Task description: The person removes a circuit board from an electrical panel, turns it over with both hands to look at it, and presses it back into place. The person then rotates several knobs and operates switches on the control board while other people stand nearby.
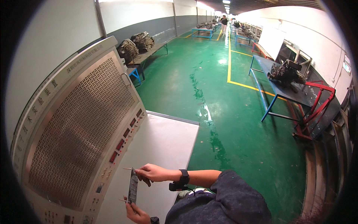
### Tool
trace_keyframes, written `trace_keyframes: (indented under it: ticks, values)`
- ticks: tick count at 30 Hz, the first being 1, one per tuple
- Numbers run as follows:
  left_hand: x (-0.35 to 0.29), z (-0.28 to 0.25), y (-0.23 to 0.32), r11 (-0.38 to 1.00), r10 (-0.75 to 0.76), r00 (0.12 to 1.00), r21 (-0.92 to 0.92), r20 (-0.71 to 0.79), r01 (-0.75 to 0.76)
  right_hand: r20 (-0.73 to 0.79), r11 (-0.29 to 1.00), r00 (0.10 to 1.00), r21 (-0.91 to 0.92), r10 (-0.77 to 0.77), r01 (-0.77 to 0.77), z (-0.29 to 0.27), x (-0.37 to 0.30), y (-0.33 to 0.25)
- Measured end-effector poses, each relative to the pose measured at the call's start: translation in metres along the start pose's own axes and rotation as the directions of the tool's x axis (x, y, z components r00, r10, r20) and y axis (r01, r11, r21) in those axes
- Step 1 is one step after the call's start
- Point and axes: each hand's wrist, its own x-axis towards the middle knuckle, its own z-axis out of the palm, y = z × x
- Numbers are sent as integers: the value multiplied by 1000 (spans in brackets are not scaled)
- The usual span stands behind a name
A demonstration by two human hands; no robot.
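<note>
Pinching upper end of dark slim module in head view: right hand, fingers closed on it; left hand clamped on lower end. Two-ended hold probably steadies it, leaving thin prongs free toward grated panel. Module over white tabletop, contact unclear. Module near edge-on, details unreadable; some fingers hidden behind it; left forearm cut off.

Beyond the white counter before me, I see a glossy green floor with yellow lines, a white-and-grey wall left, a blue-framed table right, bright ceiling lights.
</note>
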Motion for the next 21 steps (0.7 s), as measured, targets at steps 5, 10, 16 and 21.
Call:
trace_keyframes:
  ticks: [5, 10, 16, 21]
  values:
    - [-21, -8, -13, 986, -110, 993, 134, 44, 104, -63, 963, 991, -247, -121, 102, 11, -16, -9]
    - [-21, -9, -15, 997, 64, 998, 38, -5, -64, -46, 545, 819, -768, -571, 337, 21, -9, 3]
    - [15, -25, 28, 864, 472, 859, 92, 200, -496, -23, 604, 796, -664, -605, 441, 7, -36, -49]
    - [3, -40, 13, 767, 591, 786, 177, 182, -617, 131, 614, 790, -559, -599, 558, 17, -31, -34]
